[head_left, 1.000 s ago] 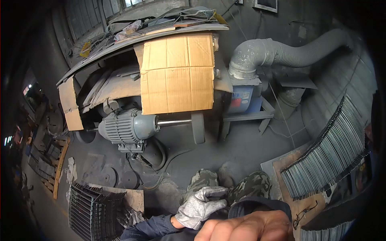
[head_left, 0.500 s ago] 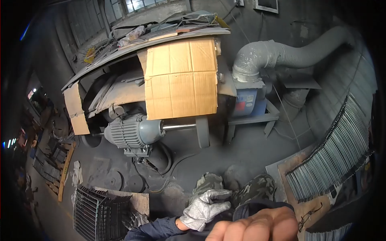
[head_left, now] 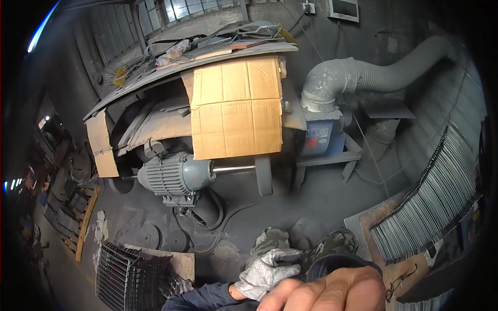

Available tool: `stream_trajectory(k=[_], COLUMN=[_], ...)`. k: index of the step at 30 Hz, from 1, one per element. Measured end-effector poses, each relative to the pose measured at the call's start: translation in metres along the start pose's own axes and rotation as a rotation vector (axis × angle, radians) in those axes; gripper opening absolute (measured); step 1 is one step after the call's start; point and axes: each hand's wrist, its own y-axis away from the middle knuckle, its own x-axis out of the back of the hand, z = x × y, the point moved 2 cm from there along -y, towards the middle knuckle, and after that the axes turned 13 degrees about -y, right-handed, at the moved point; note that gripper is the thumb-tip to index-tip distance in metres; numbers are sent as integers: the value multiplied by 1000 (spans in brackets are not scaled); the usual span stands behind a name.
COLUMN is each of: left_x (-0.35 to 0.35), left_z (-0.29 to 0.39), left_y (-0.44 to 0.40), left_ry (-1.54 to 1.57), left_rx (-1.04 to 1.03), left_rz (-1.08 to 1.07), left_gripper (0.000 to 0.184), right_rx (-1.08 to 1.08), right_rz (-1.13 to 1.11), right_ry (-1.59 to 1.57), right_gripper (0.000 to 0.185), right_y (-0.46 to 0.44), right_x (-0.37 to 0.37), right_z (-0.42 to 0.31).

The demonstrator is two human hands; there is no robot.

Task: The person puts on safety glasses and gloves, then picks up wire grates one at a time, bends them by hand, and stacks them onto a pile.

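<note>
At the bottom centre, my left hand (head_left: 265, 273) wears a pale grey fabric glove (head_left: 258, 280), its fingers partly bent with a gap between two of them. My bare right hand (head_left: 337, 291) sits just right of it, close to the camera, knuckles up and fingers loosely curled; the palm is hidden, so I cannot tell whether it grips anything. Just beyond the gloved hand are the knees of my camouflage trousers (head_left: 330, 245); I cannot tell whether it touches them. To my right, a row of thin metal strips (head_left: 430, 199) stands in from the left edge of a brown board (head_left: 411, 268). Dark slatted racks (head_left: 122, 274) stand left of my hands, and an electric motor (head_left: 176, 173) is well ahead.
</note>
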Motion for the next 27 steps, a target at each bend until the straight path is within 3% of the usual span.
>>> stream_trajectory(k=[3,4,7,10,13,14,15,21,24,27], left_x=[-14,-16,-20,-16,-13,-18,-23,-7,-21,-14], left_z=[-21,-15,-14,-8,-7,-12,-16,10,-6,4], left_y=[-2,-2,0,-2,-1,-2,2,-9,-3,-8], left_ry=[-35,156,259,57,49,128,207,-231,262,38], left_rx=[271,266,402,283,358,363,381,316,520,371], left_rz=[23,75,25,84,90,102,110,28,30,29], left_gripper=[36,39,41,40,40,39,39,38,38,38], right_rx=[-196,-179,-128,-155,44,-133,-164,-97,-87,-92], right_rz=[87,105,234,358,377,277,236,161,160,153], right_ry=[55,22,225,581,841,799,831,904,878,788], right_gripper=[31,31,28,30,37,44,46,63,73,83], right_y=[-5,-1,2,-4,19,14,18,28,33,34], right_x=[-18,-22,-42,-71,-91,-91,-88,-71,-67,-65], right_z=[-21,-15,-11,-20,-11,-26,-35,-34,-35,-33])
